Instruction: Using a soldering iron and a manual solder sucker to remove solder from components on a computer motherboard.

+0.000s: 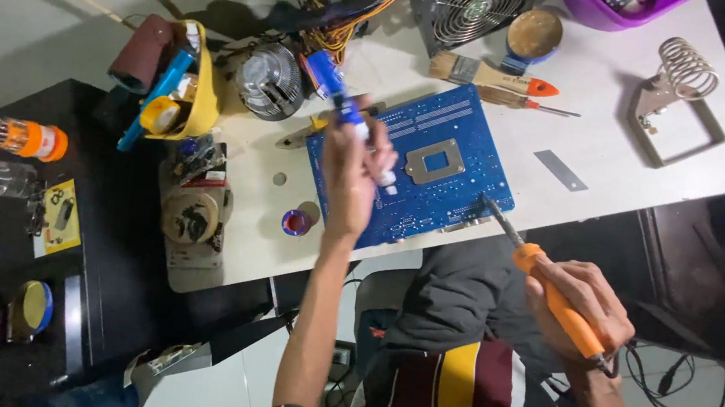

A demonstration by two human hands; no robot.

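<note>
A blue circuit board (455,150) with a square metal socket lies flat on the white table (605,149). My left hand (352,175) is raised over the board's left edge and grips a blue-and-white desoldering pump (339,92), which points down at the board. My right hand (583,301) holds an orange-handled soldering iron (544,288) near the table's front edge; its dark tip (493,211) rests at the board's lower right corner.
Around the board lie a round cooler fan (270,79), a power supply with a wire grille (476,7), a paintbrush (486,75), a screwdriver (529,102), a coil iron stand (680,94), a purple tub (617,3) and a solder spool (297,221). A black side table (33,221) stands at the left.
</note>
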